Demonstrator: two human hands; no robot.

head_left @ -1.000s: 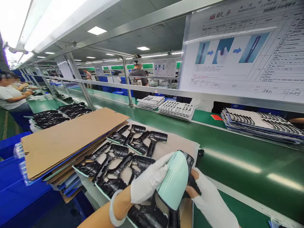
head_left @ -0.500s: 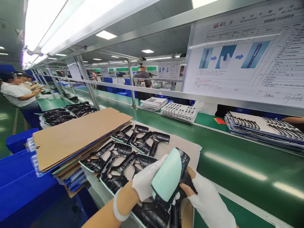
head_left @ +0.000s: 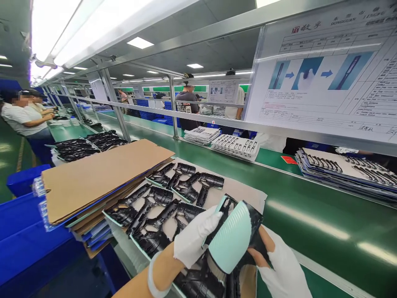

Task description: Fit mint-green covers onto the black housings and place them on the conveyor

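Observation:
Both my hands wear white gloves and hold one black plastic housing shell with a ribbed mint-green face (head_left: pixel 232 242), low in the middle of the view. My left hand (head_left: pixel 194 238) grips its left edge, fingers closed. My right hand (head_left: pixel 279 269) holds its right side with bare fingertips on the black part. Just behind lie several black housing shells (head_left: pixel 169 198) in rows on a sheet of cardboard (head_left: pixel 242 191).
A stack of cardboard sheets (head_left: pixel 102 176) lies to the left over blue bins (head_left: pixel 27 244). The green conveyor belt (head_left: pixel 310 219) runs behind, with stacked trays of parts (head_left: pixel 347 169) beyond it. An instruction sheet (head_left: pixel 328 78) hangs above. Other people work at the left and far back.
The shell in my hands has turned and shifted a little to the right, its green face now tilted further right. The view has panned slightly.

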